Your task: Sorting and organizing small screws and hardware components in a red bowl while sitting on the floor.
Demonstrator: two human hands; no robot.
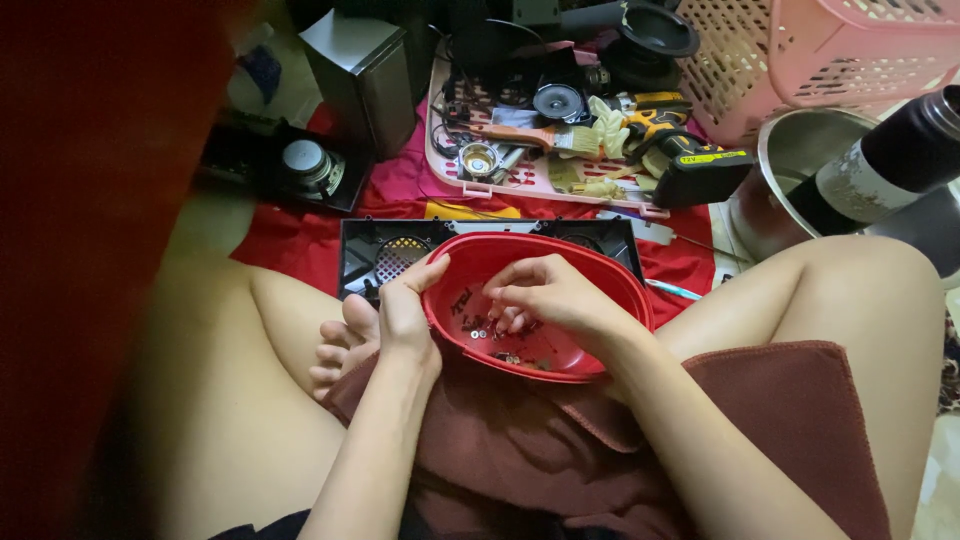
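At upper left of the frame a grey box-shaped speaker cabinet (362, 80) stands on a red cloth (290, 235). At centre, the left hand (402, 312) clasps the left rim of a red oval plastic bowl (590, 275), thumb over the edge. The bowl rests in the person's lap, holding small screws (482, 327), though they blur together. The right hand (548, 293) reaches inside, fingertips pinched, probably on 1 screw. At upper right sit a pink tray of tools (520, 178) and a pink slotted plastic basket (800, 50)
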